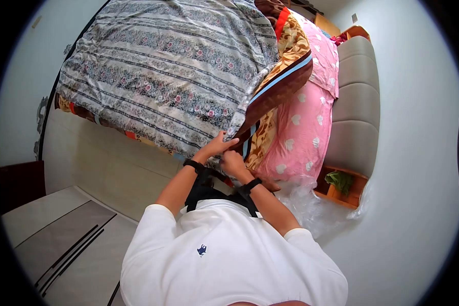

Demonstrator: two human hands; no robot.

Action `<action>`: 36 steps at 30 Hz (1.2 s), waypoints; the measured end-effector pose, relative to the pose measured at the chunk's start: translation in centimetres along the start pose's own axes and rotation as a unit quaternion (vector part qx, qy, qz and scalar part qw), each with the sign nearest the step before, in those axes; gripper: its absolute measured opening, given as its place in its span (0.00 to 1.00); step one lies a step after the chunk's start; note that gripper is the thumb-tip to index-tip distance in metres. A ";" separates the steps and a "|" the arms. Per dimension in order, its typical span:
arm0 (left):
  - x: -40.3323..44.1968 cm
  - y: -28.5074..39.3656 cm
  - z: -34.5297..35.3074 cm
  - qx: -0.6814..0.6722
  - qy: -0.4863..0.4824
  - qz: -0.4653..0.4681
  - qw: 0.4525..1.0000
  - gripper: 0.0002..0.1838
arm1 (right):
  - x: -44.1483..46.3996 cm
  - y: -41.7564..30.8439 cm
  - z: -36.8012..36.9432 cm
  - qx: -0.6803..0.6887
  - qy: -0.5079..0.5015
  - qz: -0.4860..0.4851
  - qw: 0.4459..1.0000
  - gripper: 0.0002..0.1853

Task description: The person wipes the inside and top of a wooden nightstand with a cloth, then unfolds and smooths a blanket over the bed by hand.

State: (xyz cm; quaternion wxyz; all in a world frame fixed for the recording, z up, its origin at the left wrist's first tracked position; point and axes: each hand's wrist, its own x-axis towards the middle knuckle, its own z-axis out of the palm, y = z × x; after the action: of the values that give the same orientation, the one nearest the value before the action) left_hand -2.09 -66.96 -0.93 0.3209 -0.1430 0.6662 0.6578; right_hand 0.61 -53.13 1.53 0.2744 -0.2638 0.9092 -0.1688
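A grey-and-white floral bed cover [158, 66] with striped bands and small pink roses lies wrinkled over most of the bed. At its near right corner, my left hand [215, 147] pinches the cover's edge between thumb and fingers. Just below and to the right is my right hand [233, 162], curled closed by the blanket's lower edge; whatever is inside it is hidden. From under the cover shows a thick brown-and-gold patterned blanket [280, 94] with a light blue stripe. Pink bedding with white hearts [301, 122] lies beside it.
A grey padded headboard [357, 97] stands at the right. Near its lower end is a wooden nightstand [354, 196] holding something green, with clear plastic wrap [308, 206] around it. Pale floor [112, 158] runs along the bed; a cabinet [61, 245] stands lower left.
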 end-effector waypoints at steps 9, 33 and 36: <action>0.6 -8.2 -5.0 0.146 0.147 -0.014 0.978 0.27 | 4.4 -2.5 5.6 0.023 -0.085 -0.098 0.991 0.19; 4.5 -7.6 -2.8 0.075 0.094 -0.061 0.991 0.14 | -17.4 28.0 3.0 -0.122 -0.085 0.323 0.935 0.19; 2.6 -4.2 -1.1 0.047 0.077 -0.026 0.996 0.15 | -18.2 29.8 2.9 -0.034 -0.151 0.390 0.908 0.21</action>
State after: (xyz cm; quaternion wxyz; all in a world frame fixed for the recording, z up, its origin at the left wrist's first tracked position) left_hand -1.73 -67.80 -5.86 0.2922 -0.1950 0.7151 0.6043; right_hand 3.67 -19.28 -6.73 0.4433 0.0804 0.8924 0.0248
